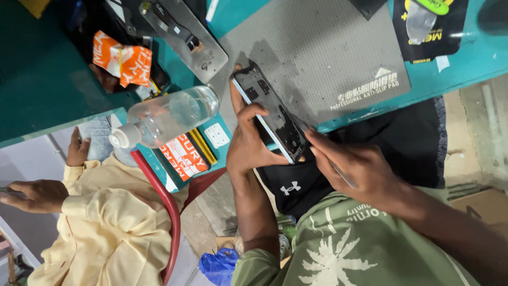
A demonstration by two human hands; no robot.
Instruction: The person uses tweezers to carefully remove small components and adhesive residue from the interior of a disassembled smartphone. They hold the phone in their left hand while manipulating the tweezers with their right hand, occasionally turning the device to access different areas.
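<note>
My left hand [247, 144] grips an opened phone [271, 112], a dark frame with a pale edge and its inner parts showing, held tilted over the near edge of a grey anti-slip mat [328, 47]. The thumb lies across the phone's middle. My right hand [360, 170] is at the phone's lower end and pinches a thin metal tool [341, 175]. The tool's tip is hidden by the fingers where they meet the phone. A black cloth [391, 140] lies on my lap beneath both hands.
On the teal table [42, 69] lie a clear plastic bottle [169, 115] with a white cap, orange packets [123, 58], a metal plate [185, 33] and a black package [429, 26]. A person in a pale yellow shirt [106, 222] sits at left on a red chair [168, 212]. A blue bag [218, 265] lies on the floor.
</note>
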